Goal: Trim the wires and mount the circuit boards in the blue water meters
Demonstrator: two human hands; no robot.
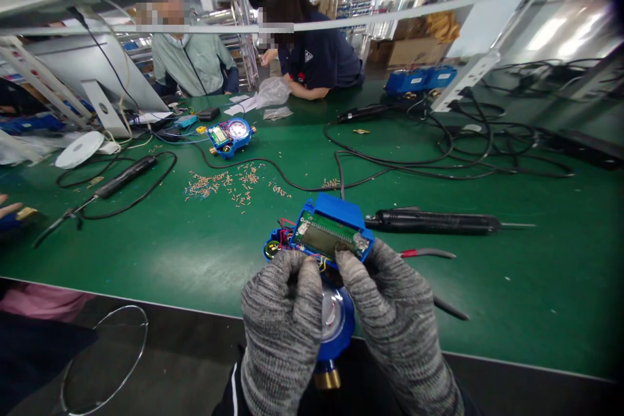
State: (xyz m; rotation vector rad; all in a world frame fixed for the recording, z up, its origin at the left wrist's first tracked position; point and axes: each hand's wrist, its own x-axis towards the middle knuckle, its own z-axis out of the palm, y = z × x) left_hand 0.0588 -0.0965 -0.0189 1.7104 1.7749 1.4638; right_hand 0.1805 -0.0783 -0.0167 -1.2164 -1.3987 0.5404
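Hands [283, 325] [397, 312] in gloves pinching blue meter housing [336, 211], wires partly hidden, round dial [333, 313] half covered

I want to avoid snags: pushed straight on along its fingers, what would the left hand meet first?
Likely the blue housing around the display board, right at the fingertips of the left hand. Wires lie close by, so with depth unclear, one might be met first.
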